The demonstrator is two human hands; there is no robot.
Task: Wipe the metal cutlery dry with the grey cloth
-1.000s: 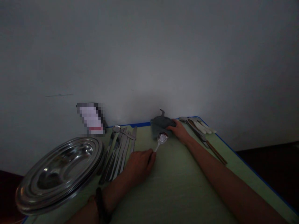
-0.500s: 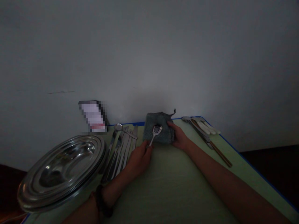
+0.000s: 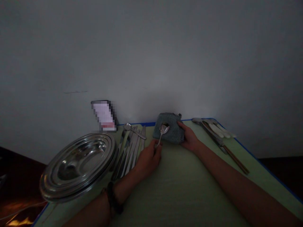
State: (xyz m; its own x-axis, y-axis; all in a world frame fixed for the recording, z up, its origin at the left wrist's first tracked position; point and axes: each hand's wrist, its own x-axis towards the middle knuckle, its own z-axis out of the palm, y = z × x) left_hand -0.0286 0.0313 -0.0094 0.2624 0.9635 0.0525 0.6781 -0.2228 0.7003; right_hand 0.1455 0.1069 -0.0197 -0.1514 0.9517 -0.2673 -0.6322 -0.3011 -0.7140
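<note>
A metal spoon (image 3: pixel 163 129) extends beyond the left hand (image 3: pixel 148 158), which pinches its handle; its bowl overlaps, in view, the grey cloth (image 3: pixel 174 132) the right hand (image 3: pixel 190 139) grips by one edge. Left of the left hand lie knives (image 3: pixel 134 148) and stacked metal dishes (image 3: pixel 83 166)

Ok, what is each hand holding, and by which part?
Left hand: the shiny silver metal spoon, by its handle. Right hand: the grey-blue fabric piece, by its right side.

Green table (image 3: pixel 189 189), blue-edged: stacked metal plates (image 3: pixel 78 165) left; cutlery row (image 3: pixel 129 154) beside them; separate cutlery group (image 3: pixel 217 140) right.
</note>
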